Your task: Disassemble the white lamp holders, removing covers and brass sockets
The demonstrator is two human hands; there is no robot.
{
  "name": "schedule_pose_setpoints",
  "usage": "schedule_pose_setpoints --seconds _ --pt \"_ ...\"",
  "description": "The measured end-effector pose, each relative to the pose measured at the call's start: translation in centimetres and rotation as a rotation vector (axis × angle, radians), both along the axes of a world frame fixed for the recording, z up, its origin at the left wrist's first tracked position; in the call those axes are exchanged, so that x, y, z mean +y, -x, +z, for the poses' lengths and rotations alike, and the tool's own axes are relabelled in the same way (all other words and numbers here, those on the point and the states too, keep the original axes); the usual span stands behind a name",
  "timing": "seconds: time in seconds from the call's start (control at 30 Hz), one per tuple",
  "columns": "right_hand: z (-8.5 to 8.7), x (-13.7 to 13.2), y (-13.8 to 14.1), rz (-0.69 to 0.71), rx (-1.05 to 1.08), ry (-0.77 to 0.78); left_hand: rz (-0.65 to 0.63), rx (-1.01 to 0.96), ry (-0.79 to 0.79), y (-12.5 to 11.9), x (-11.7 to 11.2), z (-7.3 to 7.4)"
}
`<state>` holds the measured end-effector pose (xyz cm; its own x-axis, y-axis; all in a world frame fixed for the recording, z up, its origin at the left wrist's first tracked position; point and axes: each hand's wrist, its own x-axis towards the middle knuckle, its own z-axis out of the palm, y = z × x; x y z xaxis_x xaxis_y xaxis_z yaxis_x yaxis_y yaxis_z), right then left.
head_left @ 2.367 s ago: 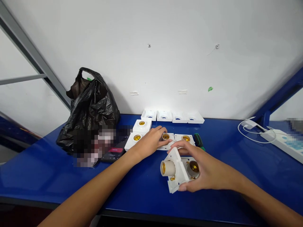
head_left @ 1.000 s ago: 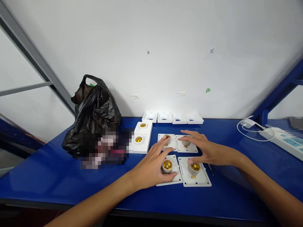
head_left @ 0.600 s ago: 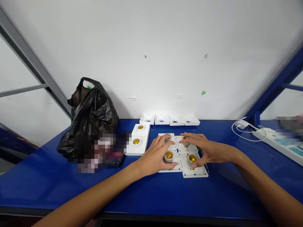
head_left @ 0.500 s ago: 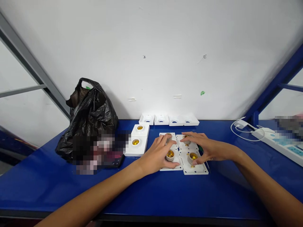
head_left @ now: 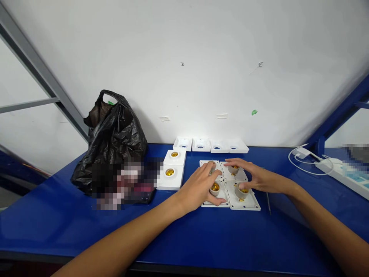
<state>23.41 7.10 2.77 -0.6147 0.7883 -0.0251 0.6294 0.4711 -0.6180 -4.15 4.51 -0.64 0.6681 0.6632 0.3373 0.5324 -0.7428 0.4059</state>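
Four white lamp-holder base plates with brass-lined sockets lie in a two-by-two block on the blue table [head_left: 184,238]. My left hand [head_left: 198,188] curls round the socket of the near-left plate [head_left: 215,187], its fingertips reaching the far-left plate [head_left: 205,163]. My right hand [head_left: 259,179] lies over the right pair, thumb and fingers closed about the socket of the near-right plate [head_left: 248,202]; the far-right plate [head_left: 241,176] shows under its fingers.
Two assembled white lamp holders [head_left: 171,169] stand left of the block, and a row of white covers [head_left: 210,145] lines the wall. A black plastic bag [head_left: 112,134] sits at left. A screwdriver shaft [head_left: 268,204] lies right of my hand. A power strip [head_left: 346,173] with cable is far right.
My right hand has set down the two plates it held up. Both hands then slid the near pair back against the far pair, closing the gap.
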Motion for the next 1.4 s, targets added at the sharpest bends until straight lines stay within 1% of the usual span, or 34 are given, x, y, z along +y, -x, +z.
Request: schedule_pose_setpoints --seconds 0.07,0.13,0.2,0.27,0.33,0.4,0.43,0.5,0.53,0.6,0.67,0.73,0.83,0.93,1.07,1.13,1.2,1.3,1.4 --pt "-0.9 0.3 0.9 -0.074 0.134 -0.059 0.007 -0.016 -0.006 -0.1 0.0 0.0" --pt "-1.8 0.6 2.1 -0.182 0.263 -0.114 0.027 -0.025 -0.007 -0.1 -0.2 0.1" --pt "-2.3 0.6 3.0 -0.255 0.331 -0.191 0.051 -0.03 -0.012 0.0 -0.4 0.3" --pt "-2.3 0.6 3.4 -0.297 0.353 -0.255 0.076 -0.032 -0.024 0.1 -0.6 0.5" --pt "-1.8 0.7 2.9 -0.34 0.371 -0.306 0.091 -0.036 -0.035 0.2 -0.7 0.6" --pt "-1.1 0.9 1.6 -0.408 0.397 -0.364 0.098 -0.035 -0.046 0.3 -0.7 0.7" --pt "-0.9 1.2 0.8 -0.464 0.403 -0.405 0.099 -0.032 -0.051 0.3 -0.7 0.7" --pt "-0.9 1.8 -0.8 -0.548 0.348 -0.435 0.1 -0.02 -0.063 0.3 -0.8 0.8" --pt "-1.1 2.1 -1.4 -0.562 0.321 -0.419 0.102 -0.014 -0.071 0.3 -0.8 0.9" --pt "-1.8 2.6 -2.1 -0.561 0.305 -0.385 0.109 -0.007 -0.097 0.3 -1.0 1.0" --pt "-2.6 3.0 -2.1 -0.55 0.316 -0.363 0.125 -0.002 -0.135 0.4 -1.1 1.3" --pt "-3.0 3.0 -1.5 -0.556 0.349 -0.358 0.149 0.008 -0.165 0.5 -1.2 1.8" --pt "-3.1 3.0 -0.2 -0.563 0.41 -0.355 0.207 0.034 -0.182 0.8 -1.1 2.5" --pt "-2.8 3.3 0.7 -0.529 0.45 -0.33 0.324 0.084 -0.199 1.5 -0.5 3.3" --pt "-2.8 3.5 0.8 -0.507 0.495 -0.318 0.567 0.166 -0.21 3.1 0.8 3.9" --pt "-2.8 3.4 0.6 -0.514 0.513 -0.328 0.67 0.206 -0.196 3.9 1.5 4.0" --pt "-2.8 3.0 0.4 -0.51 0.512 -0.332 0.723 0.245 -0.172 4.4 2.0 3.8" --pt "-2.7 2.5 0.4 -0.481 0.482 -0.328 0.741 0.298 -0.143 4.5 2.2 3.4" --pt "-2.7 2.3 0.8 -0.455 0.45 -0.33 0.729 0.339 -0.141 3.9 2.0 3.1"
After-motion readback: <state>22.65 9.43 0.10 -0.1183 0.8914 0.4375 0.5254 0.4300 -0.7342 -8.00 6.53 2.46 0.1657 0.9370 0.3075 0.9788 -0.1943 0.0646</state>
